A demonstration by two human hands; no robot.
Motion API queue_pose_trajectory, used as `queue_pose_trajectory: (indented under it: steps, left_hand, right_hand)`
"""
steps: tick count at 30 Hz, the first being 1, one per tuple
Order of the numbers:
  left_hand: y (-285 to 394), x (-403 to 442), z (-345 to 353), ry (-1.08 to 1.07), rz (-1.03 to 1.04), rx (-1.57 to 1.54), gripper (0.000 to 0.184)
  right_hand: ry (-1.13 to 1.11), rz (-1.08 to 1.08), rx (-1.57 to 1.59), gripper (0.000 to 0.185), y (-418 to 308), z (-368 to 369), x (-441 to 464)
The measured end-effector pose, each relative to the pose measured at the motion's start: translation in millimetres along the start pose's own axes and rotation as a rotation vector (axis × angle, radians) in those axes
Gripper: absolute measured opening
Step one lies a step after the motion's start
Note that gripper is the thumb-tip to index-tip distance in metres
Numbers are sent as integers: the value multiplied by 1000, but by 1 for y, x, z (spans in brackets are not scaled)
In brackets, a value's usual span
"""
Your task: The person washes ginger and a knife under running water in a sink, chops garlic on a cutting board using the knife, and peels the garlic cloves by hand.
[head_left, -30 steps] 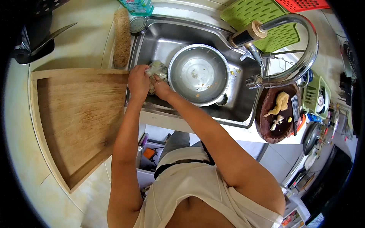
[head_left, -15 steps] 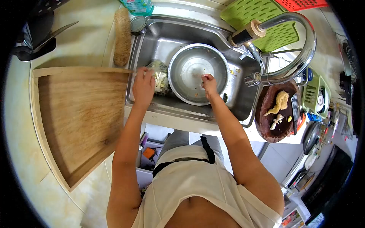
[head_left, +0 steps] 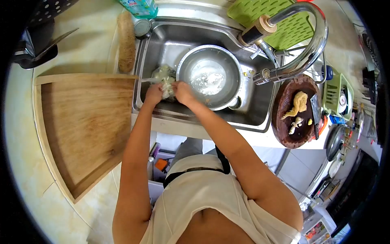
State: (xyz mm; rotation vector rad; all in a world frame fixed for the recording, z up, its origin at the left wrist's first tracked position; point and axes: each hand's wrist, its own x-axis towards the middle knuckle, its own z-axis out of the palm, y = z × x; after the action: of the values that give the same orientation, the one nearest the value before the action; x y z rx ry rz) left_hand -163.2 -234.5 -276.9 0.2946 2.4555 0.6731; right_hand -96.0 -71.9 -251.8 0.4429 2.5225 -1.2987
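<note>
A clear plastic bag (head_left: 163, 73) with pale scraps inside lies in the left part of the sink (head_left: 172, 35). My left hand (head_left: 153, 94) is closed on the bag's near left edge. At the bag's right side, my right hand (head_left: 183, 92) has its fingers curled in on the rim, close to the metal bowl. That round bowl (head_left: 235, 61) holds rippling water with a few small bits in it. Fingertips of both hands are partly hidden.
A tall faucet (head_left: 310, 57) arches over the sink's right side. To the right, a round chopping board (head_left: 284, 132) bears a knife (head_left: 315, 116), garlic (head_left: 298, 120) and a tan lump (head_left: 300, 101). A wooden tray (head_left: 85, 122) stands left; a loofah (head_left: 126, 42) lies behind it.
My right hand has gone left from above the bowl to the bag. My left hand has come down slightly nearer me. The bowl's water now ripples. The whole view has shifted a little.
</note>
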Motion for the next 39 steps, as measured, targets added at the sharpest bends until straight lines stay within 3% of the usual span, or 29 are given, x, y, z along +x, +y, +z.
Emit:
queue_pose_trajectory:
  steps: [2, 3, 6, 8, 9, 11, 12, 13, 14, 15, 16, 18, 21, 23, 25, 26, 28, 30, 31, 33, 35, 36, 37, 39]
  left_hand:
    - [-20, 10, 11, -137, -107, -163, 14]
    - [-27, 14, 16, -208, -160, -247, 13]
    - [-14, 6, 14, -215, 67, -39, 12]
    - [8, -4, 6, -208, 146, 38, 10]
    - [18, -9, 5, -203, 190, 76, 10]
    - [30, -15, 12, -145, 198, 199, 11]
    - [40, -16, 14, -112, 207, 261, 12]
    - [64, -21, 5, -143, 90, 306, 17]
    - [74, -19, -2, -45, 81, 296, 17]
    - [78, -15, -11, 53, 72, 281, 18]
    - [89, -7, -10, 137, 88, 262, 19]
    - [83, 19, -19, 204, 238, -141, 26]
    - [86, 49, -23, 411, 400, 45, 33]
    - [113, 37, -33, 419, 408, 238, 33]
    - [151, 19, -39, 85, 61, 267, 35]
    - [150, 19, -28, 1, 107, 325, 35]
    - [134, 33, -2, -158, 195, 441, 36]
    - [98, 44, 37, -78, 535, 385, 30]
    - [99, 37, 45, -36, 701, 352, 27]
    - [118, 13, 64, 94, 718, 412, 22]
    - [148, 1, 68, 15, 508, 509, 24]
    - [167, 1, 69, -129, 284, 571, 27]
    - [189, -5, 67, -268, 51, 625, 31]
    - [234, -44, 68, -153, 202, 770, 37]
  right_hand:
    - [-96, 170, -303, 19, 6, -29, 2]
    - [-35, 208, -324, 21, 23, -37, 3]
    - [157, 332, -410, 31, 114, -47, 7]
    - [607, 336, -344, 35, 143, -53, -7]
    - [730, 298, -316, 35, 170, -41, -2]
    - [260, 438, -228, 33, 161, -40, -3]
    - [106, 572, 551, 24, 211, 3, 20]
    - [-12, 565, 1231, 22, 136, -17, 6]
    - [-33, 608, 1479, 24, 83, -31, 2]
    - [-169, 387, 1488, 26, 57, -34, 0]
    - [-227, 169, 1438, 26, 2, -60, -9]
    - [-183, 67, 1341, 31, -12, -84, -4]
    - [184, 201, 238, 37, 58, -89, 19]
    - [302, 447, -135, 38, 100, -104, 3]
    - [273, 302, -676, 37, 148, -101, -14]
    - [235, 227, -942, 37, 172, -90, -25]
    - [39, 189, -675, 35, 200, -43, -15]
    - [-387, -106, -654, 31, 137, -103, -50]
    - [-179, -167, -682, 29, 140, -100, -55]
    - [245, -286, -739, 27, 142, -97, -61]
    - [46, -150, -687, 25, 126, -135, -84]
    - [-52, -82, -656, 24, 115, -157, -102]
    - [-5, -104, -630, 22, 114, -173, -124]
    - [454, -356, -643, 21, 151, -169, -152]
